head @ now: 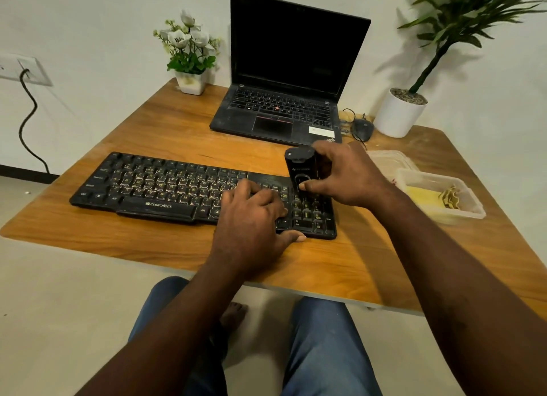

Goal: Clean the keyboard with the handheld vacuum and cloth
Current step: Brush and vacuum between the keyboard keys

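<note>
The right hand (346, 173) is wrapped round the handheld vacuum (300, 170), which is held upright over the right end of the keyboard (154, 185). The keyboard is steadied by the left hand (251, 218), laid flat, fingers relaxed. Vacuuming is judged the step in hand; steady passes leftward along the key rows are called for next. What seems the cloth (421, 195) is seen in a container (470, 212) right of the keyboard.

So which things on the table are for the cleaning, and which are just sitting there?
For the job: keyboard, handheld vacuum gripped by the right hand, left hand resting on the keys, what looks like a yellow cloth in the clear tub.

Just lying about: laptop, mouse, flower pot, big potted plant.
</note>
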